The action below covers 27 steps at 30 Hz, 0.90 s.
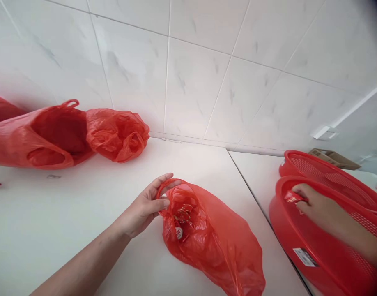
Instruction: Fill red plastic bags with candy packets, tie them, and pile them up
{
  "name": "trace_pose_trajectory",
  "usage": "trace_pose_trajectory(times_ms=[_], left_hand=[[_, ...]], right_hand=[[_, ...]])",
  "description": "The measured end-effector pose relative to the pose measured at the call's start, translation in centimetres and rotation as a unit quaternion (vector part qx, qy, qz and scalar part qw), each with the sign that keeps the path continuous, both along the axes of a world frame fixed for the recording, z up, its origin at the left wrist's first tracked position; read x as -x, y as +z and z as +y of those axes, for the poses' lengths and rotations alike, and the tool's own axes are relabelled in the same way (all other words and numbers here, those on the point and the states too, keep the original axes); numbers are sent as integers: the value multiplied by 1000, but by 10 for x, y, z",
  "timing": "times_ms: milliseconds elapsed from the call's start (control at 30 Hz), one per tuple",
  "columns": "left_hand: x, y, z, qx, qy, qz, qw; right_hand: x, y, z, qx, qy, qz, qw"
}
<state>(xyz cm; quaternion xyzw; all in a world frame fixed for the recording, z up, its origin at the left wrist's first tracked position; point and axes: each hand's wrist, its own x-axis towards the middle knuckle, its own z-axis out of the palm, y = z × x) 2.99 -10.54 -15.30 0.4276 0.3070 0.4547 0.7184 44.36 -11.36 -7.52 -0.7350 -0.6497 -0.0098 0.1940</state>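
My left hand [143, 211] has its thumb and fingers around the handle edge of a red plastic bag [234, 230], keeping its mouth apart. Inside the bag lie small red wrapped packets [185, 216] with gold and white markings, partly hidden by the film. At the right, my right hand [318, 205] is closed around a small shiny red packet [293, 197]. That hand is over the near red plastic basket [287, 234], by its far left rim. Most of the basket's inside is hidden by my forearm and the low angle.
Red plastic bags [16, 137] stand along the tiled wall [197, 82], one of them bunched up [120, 135]. Behind the near basket is a second red basket [336, 172], then a cardboard box [336, 158]. A seam crosses the white table [129, 263] left of the baskets.
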Motion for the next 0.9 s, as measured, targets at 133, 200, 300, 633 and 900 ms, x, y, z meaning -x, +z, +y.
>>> trace_pose_trajectory(times_ms=[133,200,300,633,900], left_hand=[[-1,1,-1,0,-6,-20,1000],[-3,2,-2,-1,-8,-22,1000],[-5,2,-4,-2,-9,-17,1000],[-6,4,-6,-4,-13,-8,1000],[2,8,-2,-4,3,-20,1000]], right_hand=[[43,24,-8,28,18,27,999],[77,31,-14,13,62,51,997],[125,35,-18,31,132,77,988],[171,14,1,151,289,152,933],[98,-66,-11,188,90,68,976]])
